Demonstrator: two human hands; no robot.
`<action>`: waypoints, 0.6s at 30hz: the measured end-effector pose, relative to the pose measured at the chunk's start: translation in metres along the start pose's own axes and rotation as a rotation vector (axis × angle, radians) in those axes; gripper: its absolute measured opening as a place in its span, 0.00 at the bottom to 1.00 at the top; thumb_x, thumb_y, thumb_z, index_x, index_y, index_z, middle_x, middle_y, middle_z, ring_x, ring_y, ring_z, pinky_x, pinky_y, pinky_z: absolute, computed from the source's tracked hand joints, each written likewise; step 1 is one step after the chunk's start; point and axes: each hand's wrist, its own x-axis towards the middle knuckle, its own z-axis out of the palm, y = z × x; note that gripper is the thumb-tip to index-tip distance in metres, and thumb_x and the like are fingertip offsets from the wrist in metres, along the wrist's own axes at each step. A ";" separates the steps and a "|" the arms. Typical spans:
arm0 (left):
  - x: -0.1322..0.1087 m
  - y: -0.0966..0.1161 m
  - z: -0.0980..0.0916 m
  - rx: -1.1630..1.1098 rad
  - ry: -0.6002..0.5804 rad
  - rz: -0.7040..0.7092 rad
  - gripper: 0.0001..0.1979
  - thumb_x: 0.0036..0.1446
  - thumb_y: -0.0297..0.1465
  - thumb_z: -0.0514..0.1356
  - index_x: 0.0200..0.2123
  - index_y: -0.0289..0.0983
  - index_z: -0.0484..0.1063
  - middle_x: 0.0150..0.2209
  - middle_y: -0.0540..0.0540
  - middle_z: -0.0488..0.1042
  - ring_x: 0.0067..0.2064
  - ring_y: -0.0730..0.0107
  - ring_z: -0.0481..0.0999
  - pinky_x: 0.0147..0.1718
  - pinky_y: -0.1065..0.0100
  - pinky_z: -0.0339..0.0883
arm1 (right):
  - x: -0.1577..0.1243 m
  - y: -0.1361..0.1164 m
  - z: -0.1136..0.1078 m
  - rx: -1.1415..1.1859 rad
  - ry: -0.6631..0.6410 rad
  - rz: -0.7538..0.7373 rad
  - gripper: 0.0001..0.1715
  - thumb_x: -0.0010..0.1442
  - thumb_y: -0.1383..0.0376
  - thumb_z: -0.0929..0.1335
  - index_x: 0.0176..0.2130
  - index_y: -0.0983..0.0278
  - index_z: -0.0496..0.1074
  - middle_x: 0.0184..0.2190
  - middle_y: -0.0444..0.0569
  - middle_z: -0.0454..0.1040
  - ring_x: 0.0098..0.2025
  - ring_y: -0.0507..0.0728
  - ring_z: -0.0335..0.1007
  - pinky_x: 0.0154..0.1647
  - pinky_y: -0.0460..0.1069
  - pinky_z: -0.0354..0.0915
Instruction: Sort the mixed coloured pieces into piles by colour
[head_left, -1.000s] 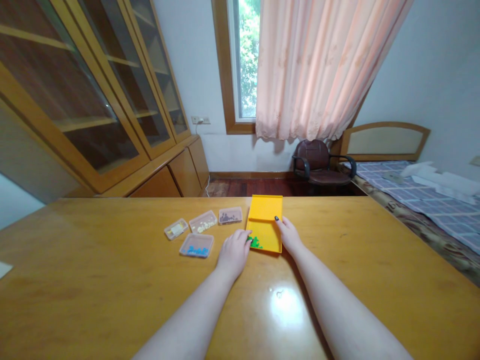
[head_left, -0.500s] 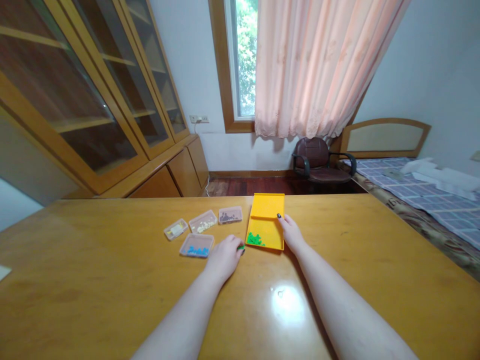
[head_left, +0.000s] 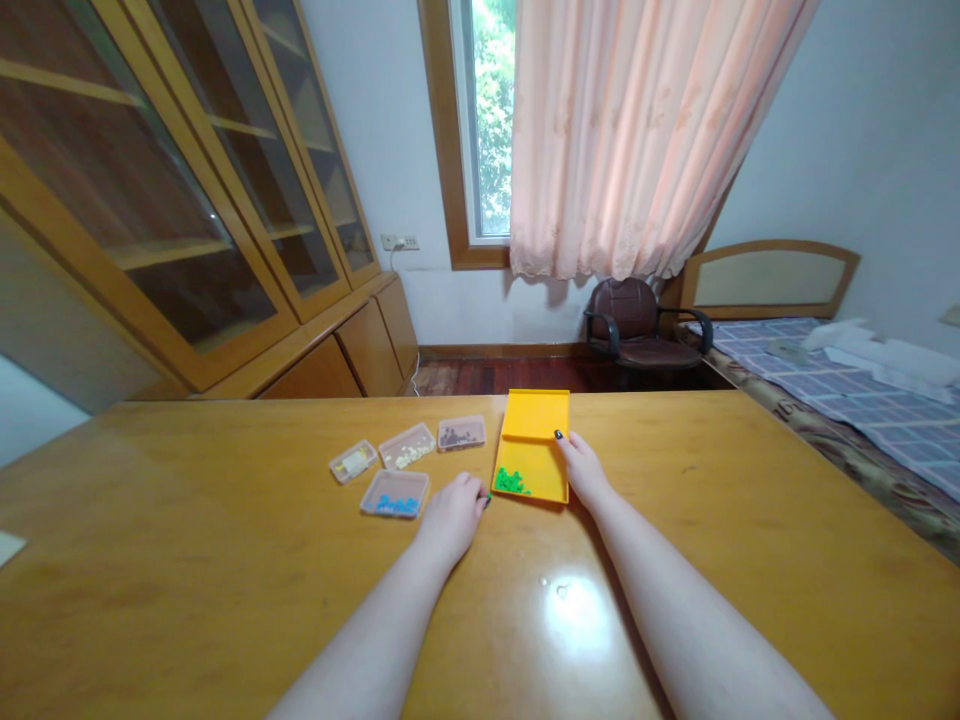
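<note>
A yellow tray (head_left: 536, 412) lies on the table with a pile of small green pieces (head_left: 511, 482) in its near left corner. My right hand (head_left: 585, 470) grips the tray's right edge, thumb over the rim. Left of the tray, my left hand (head_left: 454, 510) is closed low at the tabletop, a small green piece (head_left: 488, 497) showing at its fingertips. Most of what those fingers hold is hidden. Beside my left hand sits a clear box of blue pieces (head_left: 395, 505).
Behind the blue pieces stand a box of dark pieces (head_left: 460, 434), a box of off-white pieces (head_left: 407, 447) and a small box with yellow pieces (head_left: 352, 462). The wooden table (head_left: 187, 560) ends just past the tray. Beyond are an office chair (head_left: 631, 315) and a bed.
Less green shows at my left fingertips, which have shifted only slightly. My right hand and the tray keep their places; the whole view has dropped a touch.
</note>
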 end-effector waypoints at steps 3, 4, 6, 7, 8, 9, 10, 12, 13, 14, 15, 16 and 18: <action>0.000 0.002 -0.004 -0.039 0.034 -0.005 0.06 0.58 0.31 0.54 0.34 0.39 0.71 0.37 0.46 0.71 0.39 0.69 0.72 0.35 0.70 0.61 | 0.000 0.000 0.001 0.013 0.002 0.006 0.28 0.43 0.45 0.70 0.37 0.62 0.71 0.34 0.50 0.78 0.36 0.63 0.74 0.38 0.55 0.68; 0.001 0.003 -0.006 -0.065 0.062 -0.002 0.06 0.59 0.31 0.54 0.35 0.39 0.71 0.38 0.46 0.71 0.39 0.69 0.72 0.36 0.70 0.62 | -0.001 -0.001 0.002 0.011 0.004 0.006 0.28 0.43 0.45 0.70 0.37 0.62 0.71 0.34 0.50 0.78 0.36 0.63 0.74 0.37 0.55 0.68; 0.001 0.007 -0.008 -0.127 0.145 0.020 0.07 0.59 0.31 0.53 0.36 0.38 0.71 0.39 0.46 0.71 0.40 0.69 0.72 0.38 0.69 0.63 | -0.002 -0.002 0.003 0.001 0.002 0.003 0.28 0.43 0.45 0.71 0.36 0.62 0.71 0.34 0.49 0.78 0.37 0.63 0.74 0.38 0.55 0.68; 0.002 0.009 -0.008 -0.160 0.191 0.038 0.07 0.59 0.31 0.53 0.36 0.38 0.71 0.39 0.47 0.72 0.41 0.69 0.72 0.40 0.69 0.63 | -0.003 -0.003 0.003 -0.005 -0.003 0.003 0.27 0.42 0.45 0.71 0.35 0.62 0.71 0.34 0.49 0.78 0.37 0.63 0.74 0.38 0.55 0.68; 0.003 0.012 -0.008 -0.193 0.230 0.060 0.07 0.60 0.31 0.53 0.37 0.39 0.71 0.39 0.47 0.72 0.41 0.69 0.72 0.41 0.69 0.63 | -0.004 -0.004 0.004 -0.013 -0.011 0.004 0.27 0.42 0.45 0.71 0.35 0.62 0.71 0.34 0.49 0.78 0.37 0.63 0.74 0.39 0.55 0.68; 0.004 0.014 -0.006 -0.222 0.255 0.085 0.08 0.60 0.31 0.53 0.37 0.39 0.71 0.39 0.47 0.72 0.41 0.69 0.72 0.42 0.69 0.64 | -0.005 -0.004 0.004 -0.019 -0.019 0.005 0.27 0.42 0.45 0.71 0.34 0.62 0.71 0.33 0.49 0.78 0.37 0.63 0.74 0.39 0.55 0.68; 0.005 0.016 -0.004 -0.243 0.264 0.108 0.08 0.60 0.32 0.52 0.37 0.39 0.71 0.39 0.47 0.72 0.42 0.69 0.72 0.42 0.69 0.64 | -0.005 -0.004 0.005 -0.022 -0.027 0.007 0.26 0.42 0.45 0.71 0.33 0.62 0.71 0.33 0.49 0.78 0.37 0.63 0.74 0.39 0.55 0.68; 0.007 0.017 -0.001 -0.263 0.249 0.129 0.09 0.60 0.32 0.52 0.39 0.40 0.71 0.40 0.47 0.72 0.43 0.69 0.72 0.43 0.68 0.65 | -0.006 -0.004 0.005 -0.019 -0.035 0.009 0.26 0.42 0.46 0.71 0.33 0.62 0.71 0.33 0.49 0.78 0.37 0.63 0.74 0.39 0.55 0.68; 0.007 0.016 0.001 -0.265 0.237 0.123 0.10 0.60 0.32 0.53 0.42 0.40 0.71 0.42 0.47 0.72 0.44 0.68 0.72 0.44 0.68 0.65 | -0.006 -0.004 0.004 -0.014 -0.035 0.009 0.26 0.43 0.46 0.71 0.34 0.62 0.71 0.33 0.49 0.78 0.37 0.63 0.74 0.39 0.55 0.68; 0.008 0.014 0.001 -0.265 0.232 0.109 0.12 0.59 0.31 0.53 0.45 0.40 0.69 0.44 0.46 0.72 0.45 0.68 0.72 0.44 0.68 0.65 | -0.005 -0.003 0.004 -0.007 -0.031 0.008 0.26 0.43 0.46 0.71 0.34 0.62 0.71 0.33 0.49 0.78 0.37 0.63 0.74 0.38 0.55 0.68; 0.007 0.012 0.001 -0.266 0.236 0.091 0.14 0.59 0.30 0.54 0.48 0.40 0.68 0.45 0.46 0.71 0.45 0.67 0.72 0.45 0.67 0.65 | -0.005 -0.002 0.003 -0.001 -0.025 0.007 0.26 0.43 0.46 0.71 0.35 0.62 0.71 0.33 0.49 0.78 0.37 0.63 0.74 0.38 0.55 0.68; 0.006 0.009 0.000 -0.268 0.248 0.075 0.15 0.58 0.30 0.54 0.50 0.40 0.66 0.46 0.45 0.71 0.46 0.67 0.72 0.45 0.67 0.65 | -0.004 -0.002 0.002 0.002 -0.019 0.005 0.26 0.43 0.46 0.71 0.36 0.62 0.71 0.33 0.49 0.78 0.37 0.63 0.74 0.38 0.55 0.68; 0.003 0.003 -0.004 -0.267 0.267 0.060 0.15 0.58 0.28 0.53 0.48 0.40 0.67 0.45 0.45 0.71 0.45 0.67 0.72 0.46 0.67 0.64 | -0.002 0.000 0.001 0.007 -0.006 -0.001 0.26 0.44 0.47 0.71 0.36 0.62 0.71 0.33 0.49 0.78 0.36 0.62 0.74 0.38 0.55 0.68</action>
